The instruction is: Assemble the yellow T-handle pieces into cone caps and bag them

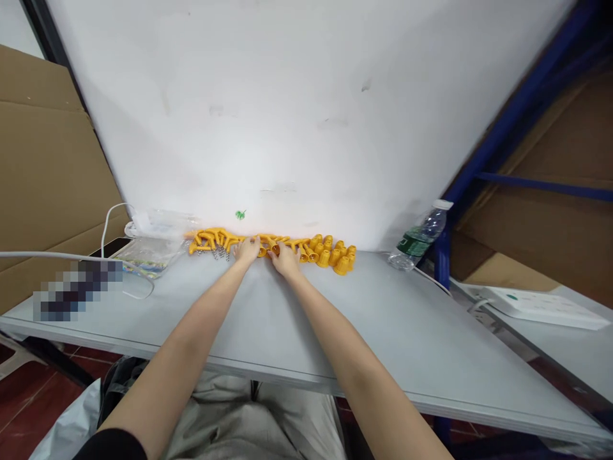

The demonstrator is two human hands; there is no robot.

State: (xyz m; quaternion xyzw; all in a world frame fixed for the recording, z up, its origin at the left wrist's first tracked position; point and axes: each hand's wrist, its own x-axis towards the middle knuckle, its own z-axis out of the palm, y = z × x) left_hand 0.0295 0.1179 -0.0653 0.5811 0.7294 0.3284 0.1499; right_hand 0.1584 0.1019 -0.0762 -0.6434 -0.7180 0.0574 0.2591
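Note:
At the back of the grey table a row of yellow plastic pieces lies along the white panel. My left hand is closed at a yellow cup-ended piece in the middle of the row. Close beside it, my right hand has its thumb and fingers closed around another yellow cup-ended piece. To the left lie branched yellow handles with small metal chains. Several small yellow cups stand upside down to the right. My fingers partly hide the pieces they touch.
A plastic water bottle leans by the blue post on the right. Clear plastic bags, a dark phone and a white cable are at left. A white power strip lies far right. Cardboard borders the left side.

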